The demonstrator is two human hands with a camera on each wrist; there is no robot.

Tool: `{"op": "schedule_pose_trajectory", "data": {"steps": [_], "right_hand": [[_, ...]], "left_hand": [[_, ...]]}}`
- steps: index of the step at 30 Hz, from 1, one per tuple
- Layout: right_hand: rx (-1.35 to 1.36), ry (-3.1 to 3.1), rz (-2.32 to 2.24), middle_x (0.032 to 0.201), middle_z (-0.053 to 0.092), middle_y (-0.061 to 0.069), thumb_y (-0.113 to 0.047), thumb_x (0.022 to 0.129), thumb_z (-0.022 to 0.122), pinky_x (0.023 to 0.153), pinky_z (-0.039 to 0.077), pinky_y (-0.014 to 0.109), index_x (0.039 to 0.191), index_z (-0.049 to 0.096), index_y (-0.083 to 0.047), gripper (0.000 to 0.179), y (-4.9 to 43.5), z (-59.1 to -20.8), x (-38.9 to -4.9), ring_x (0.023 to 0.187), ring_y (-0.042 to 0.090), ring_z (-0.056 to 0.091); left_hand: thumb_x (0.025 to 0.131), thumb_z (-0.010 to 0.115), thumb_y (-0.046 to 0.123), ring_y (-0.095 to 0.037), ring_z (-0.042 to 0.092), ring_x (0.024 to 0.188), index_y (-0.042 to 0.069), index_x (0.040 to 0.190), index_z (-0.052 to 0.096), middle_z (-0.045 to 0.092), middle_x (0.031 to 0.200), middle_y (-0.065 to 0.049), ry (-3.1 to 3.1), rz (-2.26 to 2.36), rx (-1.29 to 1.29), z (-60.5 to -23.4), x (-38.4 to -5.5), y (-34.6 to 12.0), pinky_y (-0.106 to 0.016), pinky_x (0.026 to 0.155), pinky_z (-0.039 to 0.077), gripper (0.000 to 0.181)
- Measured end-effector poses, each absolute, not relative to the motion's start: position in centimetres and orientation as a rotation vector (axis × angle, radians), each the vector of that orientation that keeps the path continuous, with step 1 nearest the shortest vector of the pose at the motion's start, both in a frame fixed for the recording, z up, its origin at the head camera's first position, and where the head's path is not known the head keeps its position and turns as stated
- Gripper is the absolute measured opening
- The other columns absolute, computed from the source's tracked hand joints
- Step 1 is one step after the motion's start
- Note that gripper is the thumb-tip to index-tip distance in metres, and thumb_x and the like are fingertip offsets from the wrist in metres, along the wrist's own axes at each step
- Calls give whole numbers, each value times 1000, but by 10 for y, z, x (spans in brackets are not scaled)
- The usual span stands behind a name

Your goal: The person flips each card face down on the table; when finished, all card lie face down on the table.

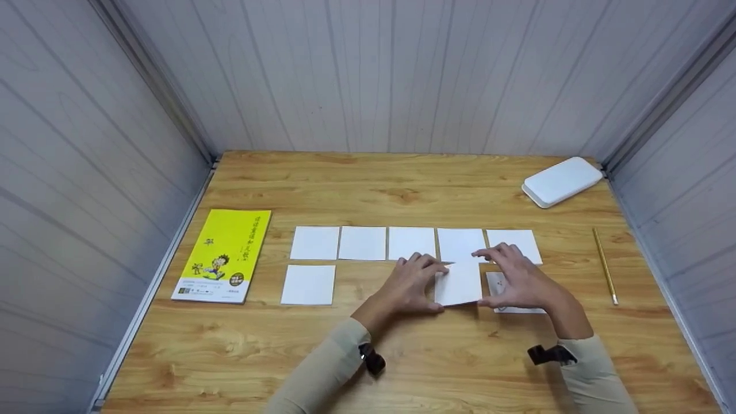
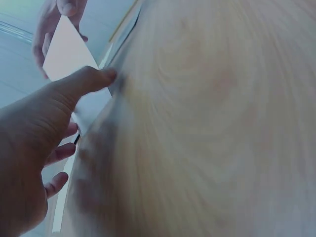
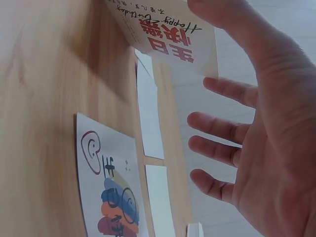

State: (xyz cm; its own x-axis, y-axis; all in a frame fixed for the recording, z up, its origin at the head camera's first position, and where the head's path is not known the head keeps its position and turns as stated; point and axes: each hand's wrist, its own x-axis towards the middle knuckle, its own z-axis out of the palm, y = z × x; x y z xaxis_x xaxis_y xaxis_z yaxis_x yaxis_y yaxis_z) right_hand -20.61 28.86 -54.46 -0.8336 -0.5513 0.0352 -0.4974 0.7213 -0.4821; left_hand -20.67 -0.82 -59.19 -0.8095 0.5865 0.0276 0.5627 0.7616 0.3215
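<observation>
A square white card (image 1: 459, 284) is lifted off the table at a tilt, one hand at each side. My left hand (image 1: 409, 284) grips its left edge, with the thumb (image 2: 94, 79) at the near corner. On the opposite edge my right hand (image 1: 517, 279) holds the card between thumb and index finger, its other fingers spread apart. The card's underside (image 3: 170, 37) shows red characters and "Happy Birthday" in the right wrist view. Beneath my right hand lies a drawn-on card (image 3: 108, 182) with smiley faces and coloured shapes, partly covered in the head view.
A row of several blank white cards (image 1: 363, 244) lies behind the hands. Another blank card (image 1: 308, 285) is at the left of the front row. A yellow book (image 1: 225, 247) lies far left, a pencil (image 1: 605, 265) right, and a white case (image 1: 562, 181) at the back right.
</observation>
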Motion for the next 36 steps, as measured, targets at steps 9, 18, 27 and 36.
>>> {"op": "schedule_pose_trajectory", "data": {"steps": [9, 18, 27, 36], "right_hand": [[-770, 2822, -562, 129, 61, 15, -56, 71, 100, 87, 46, 46, 154, 63, -17, 99, 290, -555, -206, 117, 33, 53], [-725, 2865, -392, 132, 61, 21, -59, 69, 102, 86, 47, 56, 153, 66, -19, 100, 285, -564, -204, 120, 39, 53], [-704, 2857, -376, 136, 59, 22, -64, 70, 102, 91, 46, 60, 158, 64, -23, 104, 285, -567, -205, 124, 42, 52], [-729, 2886, -416, 129, 60, 19, -69, 67, 101, 86, 43, 53, 154, 68, -23, 103, 291, -565, -203, 118, 39, 52]], "left_hand": [[86, 91, 62, -21, 59, 138, 27, 143, 74, 66, 151, 2, 2871, 469, 979, -593, -205, -24, -48, 108, 50, 69], [89, 89, 62, -21, 58, 139, 28, 138, 79, 67, 151, 2, 2867, 490, 987, -595, -204, -29, -48, 109, 49, 61], [89, 88, 61, -21, 58, 139, 28, 138, 80, 67, 152, 2, 2864, 509, 981, -595, -205, -29, -45, 106, 48, 60], [89, 88, 64, -21, 59, 138, 29, 136, 79, 67, 151, 2, 2874, 493, 971, -592, -204, -25, -45, 106, 50, 59]]}}
